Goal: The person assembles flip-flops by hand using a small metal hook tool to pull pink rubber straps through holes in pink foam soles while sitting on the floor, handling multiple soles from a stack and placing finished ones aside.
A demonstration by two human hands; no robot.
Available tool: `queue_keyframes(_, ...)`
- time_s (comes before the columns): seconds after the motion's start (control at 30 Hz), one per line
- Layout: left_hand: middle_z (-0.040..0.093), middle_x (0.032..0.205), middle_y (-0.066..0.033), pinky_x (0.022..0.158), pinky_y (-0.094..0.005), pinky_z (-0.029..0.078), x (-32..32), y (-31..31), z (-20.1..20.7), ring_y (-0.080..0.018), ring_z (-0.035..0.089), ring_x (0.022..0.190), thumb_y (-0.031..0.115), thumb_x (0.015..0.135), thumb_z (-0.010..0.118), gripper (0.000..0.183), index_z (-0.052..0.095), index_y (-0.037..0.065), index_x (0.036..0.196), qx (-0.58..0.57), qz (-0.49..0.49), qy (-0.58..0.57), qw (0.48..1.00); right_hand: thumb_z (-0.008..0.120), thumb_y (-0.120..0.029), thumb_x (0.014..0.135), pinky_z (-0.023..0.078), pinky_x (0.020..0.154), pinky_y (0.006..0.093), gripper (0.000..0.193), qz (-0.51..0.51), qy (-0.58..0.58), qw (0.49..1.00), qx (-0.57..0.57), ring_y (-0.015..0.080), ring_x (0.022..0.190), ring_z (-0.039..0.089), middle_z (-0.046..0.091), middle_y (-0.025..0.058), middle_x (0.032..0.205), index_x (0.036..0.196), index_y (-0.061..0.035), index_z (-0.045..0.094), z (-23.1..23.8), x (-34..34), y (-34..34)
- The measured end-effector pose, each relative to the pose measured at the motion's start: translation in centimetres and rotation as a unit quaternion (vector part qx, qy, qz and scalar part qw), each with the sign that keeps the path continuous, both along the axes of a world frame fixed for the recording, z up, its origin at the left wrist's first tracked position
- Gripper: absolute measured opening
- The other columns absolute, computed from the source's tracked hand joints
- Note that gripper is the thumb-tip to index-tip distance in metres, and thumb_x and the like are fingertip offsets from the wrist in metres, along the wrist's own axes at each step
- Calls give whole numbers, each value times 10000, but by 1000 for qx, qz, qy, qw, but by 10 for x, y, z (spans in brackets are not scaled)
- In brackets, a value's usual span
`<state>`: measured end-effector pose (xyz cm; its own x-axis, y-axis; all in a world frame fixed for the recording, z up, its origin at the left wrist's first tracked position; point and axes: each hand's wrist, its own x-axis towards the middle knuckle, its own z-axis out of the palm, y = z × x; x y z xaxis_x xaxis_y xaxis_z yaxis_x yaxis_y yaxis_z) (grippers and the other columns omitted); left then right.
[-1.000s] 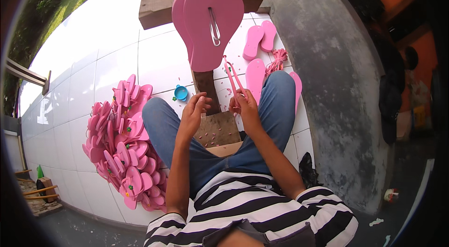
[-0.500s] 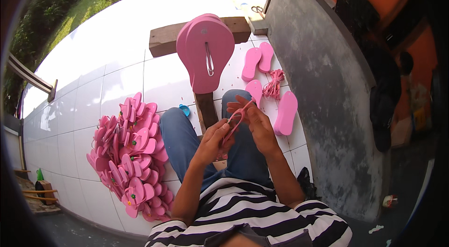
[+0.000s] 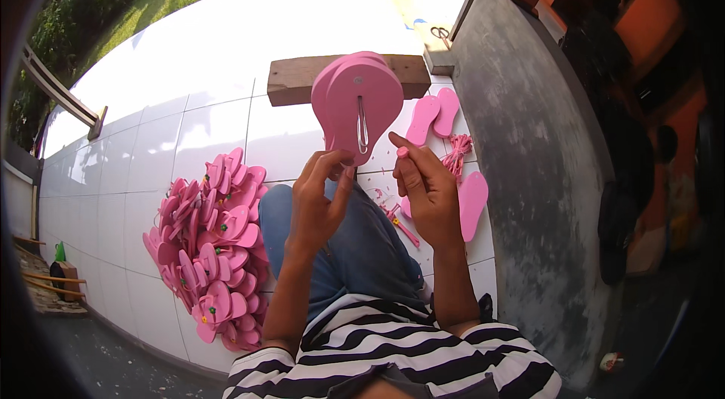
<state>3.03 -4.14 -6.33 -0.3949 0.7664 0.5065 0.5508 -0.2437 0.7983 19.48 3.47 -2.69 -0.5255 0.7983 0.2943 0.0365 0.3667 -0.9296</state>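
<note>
Pink soles (image 3: pixel 349 112) stand in a stack in the head view, in front of the middle of a wooden beam (image 3: pixel 291 84), with a metal clip (image 3: pixel 364 127) on the front one. The left hand (image 3: pixel 321 191) is at the stack's narrow lower end, its fingers bent and their tips near or on the edge; whether they pinch it, I cannot tell. The right hand (image 3: pixel 427 187), just beside it, grips a small pink bit (image 3: pixel 402 152) between thumb and curled fingers. Below the hands shows a pink strap (image 3: pixel 408 233). Near the tiled floor's (image 3: pixel 215 127) right edge, along a grey wall (image 3: pixel 521 134), lie a pair of soles (image 3: pixel 424 121), a strap bundle (image 3: pixel 458 153) and another sole (image 3: pixel 473 206). A sandal pile (image 3: pixel 215 248) lies left of the person's legs (image 3: pixel 355 248).
</note>
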Motion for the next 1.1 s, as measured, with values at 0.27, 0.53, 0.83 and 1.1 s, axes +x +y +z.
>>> queue_keyframes(0.27,631,1155,-118,831,-359,503,-35,49,72,-265,602,1016,15,861,677,354,640,52,1211,129,124,222,958,631,-139,968,480,581,240,135,-29,-1,998,53,105,712,679,709,76,808,1032,-21,646,12,-20,0)
queue_keyframes(0.53,682,1052,-95,673,-297,547,-37,56,84,-211,659,841,25,854,691,269,714,72,1117,111,105,232,961,674,-79,903,485,527,329,105,-73,-26,977,200,225,642,667,675,112,782,994,-29,655,13,-28,-7)
queue_keyframes(0.83,679,1012,-27,731,-360,568,-32,45,93,-210,670,896,51,818,712,204,722,107,1014,77,94,212,970,636,-153,957,438,503,345,131,-76,-177,928,319,193,555,609,639,96,703,969,-23,640,29,-22,-10)
queue_keyframes(1.1,692,981,-115,728,-382,549,-35,42,97,-291,680,858,61,832,716,210,685,68,1040,99,51,250,962,635,-189,971,324,534,240,162,212,-102,964,-120,51,604,432,545,-23,694,928,-33,629,51,-14,37)
